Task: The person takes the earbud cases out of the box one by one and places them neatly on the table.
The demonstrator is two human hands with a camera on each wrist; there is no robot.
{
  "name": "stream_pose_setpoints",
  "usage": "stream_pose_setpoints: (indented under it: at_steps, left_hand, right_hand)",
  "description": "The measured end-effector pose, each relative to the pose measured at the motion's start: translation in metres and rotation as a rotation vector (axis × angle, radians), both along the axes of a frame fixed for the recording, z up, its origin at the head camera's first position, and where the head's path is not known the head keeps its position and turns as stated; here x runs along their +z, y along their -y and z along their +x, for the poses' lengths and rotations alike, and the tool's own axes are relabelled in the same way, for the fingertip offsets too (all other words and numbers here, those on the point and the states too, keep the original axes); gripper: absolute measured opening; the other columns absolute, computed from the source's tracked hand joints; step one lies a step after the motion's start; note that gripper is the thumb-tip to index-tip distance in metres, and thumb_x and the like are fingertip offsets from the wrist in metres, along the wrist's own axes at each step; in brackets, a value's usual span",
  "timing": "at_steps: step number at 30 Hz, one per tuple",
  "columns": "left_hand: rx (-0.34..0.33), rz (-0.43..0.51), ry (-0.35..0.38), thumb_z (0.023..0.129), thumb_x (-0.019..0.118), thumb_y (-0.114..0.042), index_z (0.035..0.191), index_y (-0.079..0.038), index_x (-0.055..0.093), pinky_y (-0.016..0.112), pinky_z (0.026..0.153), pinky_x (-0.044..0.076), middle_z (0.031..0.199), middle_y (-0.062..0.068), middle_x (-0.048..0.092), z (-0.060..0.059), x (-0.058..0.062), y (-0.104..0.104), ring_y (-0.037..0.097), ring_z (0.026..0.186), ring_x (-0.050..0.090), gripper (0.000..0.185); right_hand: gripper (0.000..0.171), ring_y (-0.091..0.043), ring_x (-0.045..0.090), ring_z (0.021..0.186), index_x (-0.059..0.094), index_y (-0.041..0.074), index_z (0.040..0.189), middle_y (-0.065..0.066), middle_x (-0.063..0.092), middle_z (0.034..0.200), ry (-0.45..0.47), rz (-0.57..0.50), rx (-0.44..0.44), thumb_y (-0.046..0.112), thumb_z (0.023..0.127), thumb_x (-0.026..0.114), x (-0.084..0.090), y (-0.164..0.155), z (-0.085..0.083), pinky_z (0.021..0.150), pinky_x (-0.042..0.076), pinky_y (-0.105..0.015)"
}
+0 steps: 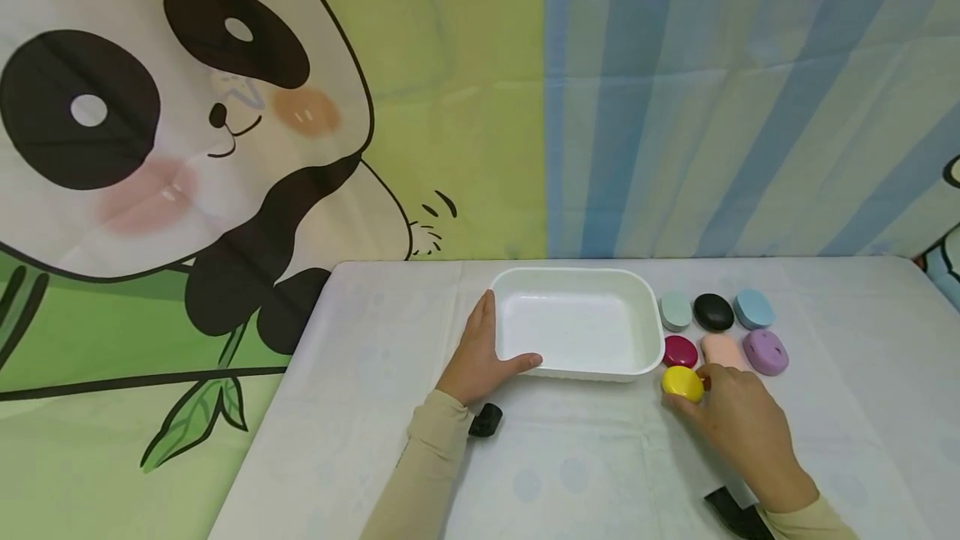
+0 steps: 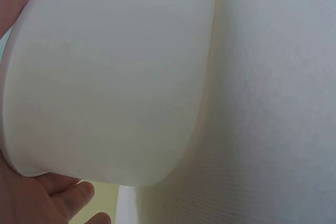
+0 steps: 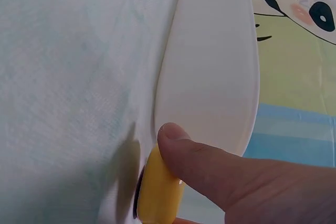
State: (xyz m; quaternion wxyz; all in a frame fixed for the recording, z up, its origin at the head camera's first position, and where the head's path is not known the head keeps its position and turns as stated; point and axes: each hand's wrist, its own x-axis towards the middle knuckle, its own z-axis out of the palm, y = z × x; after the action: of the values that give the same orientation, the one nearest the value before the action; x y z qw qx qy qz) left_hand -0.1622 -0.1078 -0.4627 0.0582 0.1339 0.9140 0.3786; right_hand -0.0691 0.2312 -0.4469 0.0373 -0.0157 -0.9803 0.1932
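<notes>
A white rectangular tray [image 1: 651,332] stands empty on the table. My left hand [image 1: 480,352] grips its left end, thumb along the near rim; the left wrist view shows the tray's wall [image 2: 110,77] filling the frame with my fingers [image 2: 63,200] under it. My right hand [image 1: 731,411] pinches a yellow oval piece [image 1: 682,382] just off the tray's near right corner. In the right wrist view my thumb [image 3: 210,163] presses on the yellow piece [image 3: 157,190] beside the tray [image 3: 210,72].
Right of the tray lie several oval pieces: pale green [image 1: 676,310], black [image 1: 713,312], blue [image 1: 753,308], crimson [image 1: 680,351], peach [image 1: 722,350] and purple [image 1: 766,352]. A white cloth [image 1: 585,473] covers the table; a panda curtain [image 1: 187,132] hangs behind.
</notes>
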Motion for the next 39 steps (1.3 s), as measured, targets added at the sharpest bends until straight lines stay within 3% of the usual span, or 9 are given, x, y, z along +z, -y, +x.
stream_pose_setpoints:
  at_steps: [18, 30, 37, 39]
  left_hand:
    - [0.006, 0.004, -0.001, 0.076, 0.074, -0.070, 0.162, -0.009, -0.002, 0.044, 0.120, 0.024, 0.169, 0.012, 0.003, 0.001, -0.002, 0.000, 0.022, 0.153, 0.009, 0.131]
    - [0.018, 0.005, 0.000, 0.076, 0.075, -0.070, 0.162, -0.010, -0.003, 0.044, 0.120, 0.024, 0.169, 0.012, 0.002, 0.002, 0.000, 0.001, 0.022, 0.154, 0.008, 0.131]
    - [0.023, 0.001, -0.014, 0.075, 0.075, -0.071, 0.162, -0.012, -0.004, 0.043, 0.120, 0.025, 0.169, 0.010, 0.000, 0.004, 0.000, 0.000, 0.021, 0.154, 0.007, 0.131]
    - [0.030, 0.000, -0.028, 0.074, 0.076, -0.071, 0.162, -0.012, -0.002, 0.044, 0.119, 0.027, 0.169, 0.010, 0.001, 0.004, 0.001, -0.001, 0.022, 0.154, 0.008, 0.132]
  right_hand:
    - [0.058, -0.028, 0.057, 0.066, 0.066, -0.010, 0.093, -0.015, 0.067, 0.077, 0.024, -0.020, -0.005, 0.038, 0.070, 0.091, -0.006, -0.001, 0.001, 0.055, 0.053, -0.047]
    - [0.070, -0.032, 0.058, 0.071, 0.065, -0.012, 0.098, -0.021, 0.068, 0.084, 0.047, -0.002, -0.011, 0.044, 0.066, 0.092, -0.002, -0.001, -0.001, 0.055, 0.054, -0.048]
    - [0.052, -0.030, 0.054, 0.066, 0.058, 0.000, 0.088, -0.016, 0.062, 0.079, -0.018, 0.004, -0.016, 0.040, 0.075, 0.088, 0.011, 0.001, -0.003, 0.046, 0.048, -0.040]
    - [0.048, -0.029, 0.053, 0.067, 0.059, -0.001, 0.091, -0.015, 0.060, 0.078, -0.044, 0.003, -0.023, 0.036, 0.077, 0.087, 0.013, 0.001, -0.006, 0.046, 0.048, -0.038]
